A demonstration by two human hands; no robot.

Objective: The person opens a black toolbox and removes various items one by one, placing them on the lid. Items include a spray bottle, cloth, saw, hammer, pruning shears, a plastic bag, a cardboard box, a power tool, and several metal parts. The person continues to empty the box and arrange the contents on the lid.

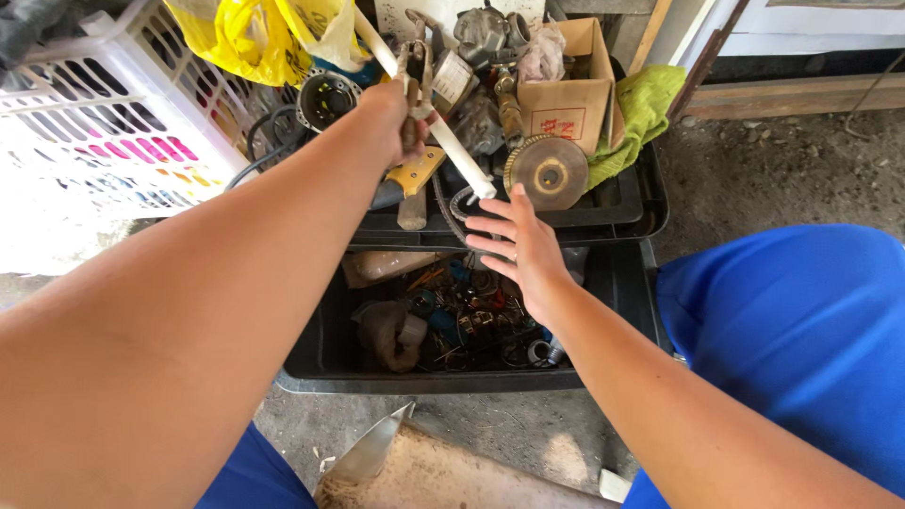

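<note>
White tube (436,123): running diagonally from upper left to lower right, left hand (391,118) gripping mid-length.
Right hand (523,247): fingers spreading wide, hovering just below the tube's lower end.

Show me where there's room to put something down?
Bare concrete floor lies right of the black toolbox, below the green cloth. More floor shows along the toolbox's near edge. The toolbox itself is crammed with parts.
</note>
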